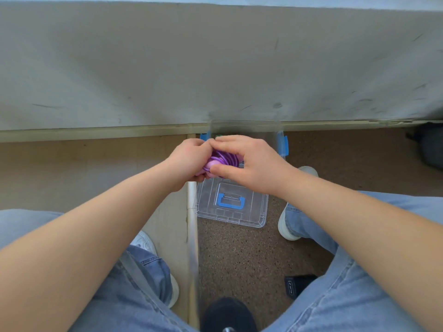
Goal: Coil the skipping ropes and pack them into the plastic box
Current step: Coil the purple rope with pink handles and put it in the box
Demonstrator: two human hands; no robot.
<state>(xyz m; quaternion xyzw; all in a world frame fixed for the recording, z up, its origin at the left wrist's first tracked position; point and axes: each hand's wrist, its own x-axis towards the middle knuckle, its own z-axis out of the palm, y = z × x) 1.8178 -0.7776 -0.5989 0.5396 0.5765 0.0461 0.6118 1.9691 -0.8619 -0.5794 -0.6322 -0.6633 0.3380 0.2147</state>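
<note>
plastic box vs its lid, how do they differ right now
The plastic box sits by the wall, partly hidden behind the left hand and right hand; the lid lies flat nearer the person, mostly in view. The plastic box has blue latches on its sides; the lid has a blue handle in its middle. Both are clear plastic.

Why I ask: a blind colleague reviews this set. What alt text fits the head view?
Seen from above, the left hand and right hand hold a coiled purple rope over an open clear box on the floor. Its lid, with a blue handle, lies nearer the person, between white shoes.
</note>
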